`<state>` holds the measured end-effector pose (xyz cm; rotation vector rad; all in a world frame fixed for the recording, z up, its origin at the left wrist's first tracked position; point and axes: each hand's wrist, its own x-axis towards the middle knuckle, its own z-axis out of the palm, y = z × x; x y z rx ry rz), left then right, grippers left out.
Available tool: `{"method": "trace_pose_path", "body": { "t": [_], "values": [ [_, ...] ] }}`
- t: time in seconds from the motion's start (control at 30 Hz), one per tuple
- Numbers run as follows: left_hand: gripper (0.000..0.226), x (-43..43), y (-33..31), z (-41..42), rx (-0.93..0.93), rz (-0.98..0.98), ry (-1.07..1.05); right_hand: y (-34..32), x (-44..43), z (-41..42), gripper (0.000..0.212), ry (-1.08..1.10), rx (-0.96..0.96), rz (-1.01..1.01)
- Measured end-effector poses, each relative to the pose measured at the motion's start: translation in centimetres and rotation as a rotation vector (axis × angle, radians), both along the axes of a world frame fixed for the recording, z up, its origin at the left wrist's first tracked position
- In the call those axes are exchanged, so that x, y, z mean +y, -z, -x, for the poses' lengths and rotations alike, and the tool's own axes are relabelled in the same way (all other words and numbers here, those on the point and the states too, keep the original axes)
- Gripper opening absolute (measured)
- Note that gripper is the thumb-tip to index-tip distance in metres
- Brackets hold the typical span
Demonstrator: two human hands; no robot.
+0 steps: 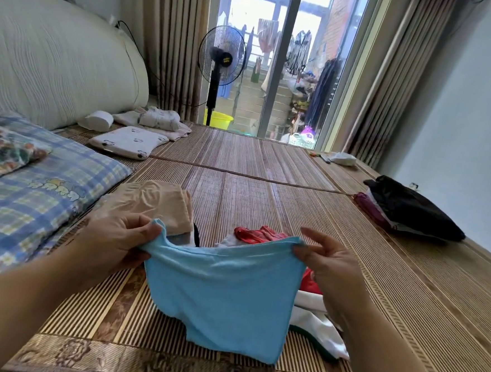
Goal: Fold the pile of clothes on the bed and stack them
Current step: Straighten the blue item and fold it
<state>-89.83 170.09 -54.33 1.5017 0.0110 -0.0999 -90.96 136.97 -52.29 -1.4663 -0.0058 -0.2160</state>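
A light blue garment (pixel 222 294) hangs stretched between both hands above the bamboo mat (pixel 268 170) of the bed. My left hand (pixel 115 243) grips its left top corner. My right hand (pixel 331 267) pinches its right top corner. Behind and under it lies the unfolded pile: a red piece (pixel 257 233) and white cloth with a green edge (pixel 318 330). A folded stack topped by a beige garment (pixel 156 202) sits just beyond my left hand. Another stack with a black garment on top (pixel 411 212) lies at the far right.
A blue checked pillow (pixel 40 197) lies at the left, a small white pillow (pixel 128 141) and folded cloths (pixel 159 120) beyond it. A big cream bolster (pixel 52 62) lines the wall. A standing fan (pixel 221 59) and a yellow basin (pixel 218 119) stand by the glass door.
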Motion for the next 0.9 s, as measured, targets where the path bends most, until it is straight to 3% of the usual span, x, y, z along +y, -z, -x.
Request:
{"method": "trace_pose_path", "body": {
  "t": [0.07, 0.17, 0.23, 0.43, 0.57, 0.73, 0.83, 0.9],
  "values": [
    [0.017, 0.1, -0.6, -0.2, -0.018, 0.045, -0.038, -0.9, -0.4, -0.3, 0.024, 0.043, -0.008, 0.088],
    [0.016, 0.7, -3.1, -1.7, -0.07, 0.186, -0.184, -3.2, -0.8, -1.8, 0.007, 0.134, -0.024, 0.192],
    [0.013, 1.1, -5.8, -2.9, -0.132, 0.174, -0.206, -5.3, -0.6, -3.2, 0.002, 0.132, -0.034, 0.136],
    [0.017, 0.6, -13.9, -4.5, -0.381, 0.02, -0.177, -11.5, 1.1, -6.1, 0.014, 0.073, -0.152, 0.004],
    [0.021, 1.3, -16.3, -3.2, -0.456, -0.004, -0.201, -13.2, 1.6, -5.2, 0.017, 0.036, -0.252, -0.034],
    [0.019, 2.8, -14.4, 0.5, -0.45, -0.007, -0.112, -11.2, 1.0, -1.2, 0.024, -0.103, -0.296, -0.078],
    [0.003, 3.5, -9.9, 2.9, -0.353, -0.073, -0.064, -6.8, 0.1, 1.7, 0.027, -0.146, -0.156, -0.034],
    [0.003, 3.8, -5.7, 4.8, -0.234, -0.202, 0.008, -3.2, -0.6, 3.8, 0.013, -0.214, 0.009, -0.002]
  ]
}}
